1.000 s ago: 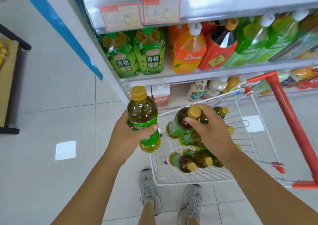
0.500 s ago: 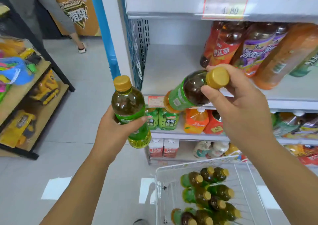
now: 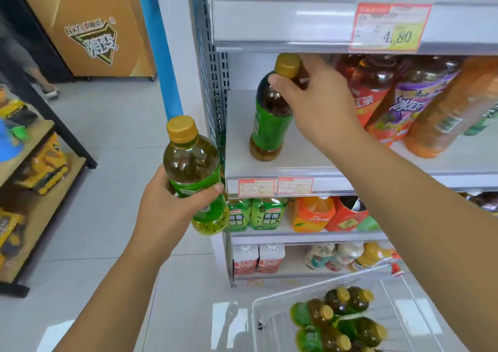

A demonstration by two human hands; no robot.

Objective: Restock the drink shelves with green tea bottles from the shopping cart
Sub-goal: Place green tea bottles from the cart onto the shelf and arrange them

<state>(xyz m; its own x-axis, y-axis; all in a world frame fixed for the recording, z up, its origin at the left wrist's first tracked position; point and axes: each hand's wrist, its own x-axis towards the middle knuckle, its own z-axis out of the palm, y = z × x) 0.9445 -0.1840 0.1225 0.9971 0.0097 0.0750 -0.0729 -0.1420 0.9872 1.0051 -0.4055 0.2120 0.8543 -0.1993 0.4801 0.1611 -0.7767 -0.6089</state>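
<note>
Two green tea bottles are in the person's hands. The right hand (image 3: 318, 104) grips one bottle (image 3: 269, 120) by its neck, with thumb and fingers curled just under the yellow cap. It holds the bottle nearly upright, base down on the left part of the middle shelf (image 3: 296, 160), near the front edge; whether the base rests fully on the board I cannot tell. Further right on that shelf, apart from it, stand red, purple and orange drink bottles (image 3: 377, 95). The left hand (image 3: 172, 211) wraps around the green label of a second bottle (image 3: 196, 174), upright in the air just left of the shelf's front corner and its price tags (image 3: 275, 187). At the lower right, the wire shopping cart (image 3: 283, 322) holds more green tea bottles (image 3: 339, 322) lying on their sides.
</note>
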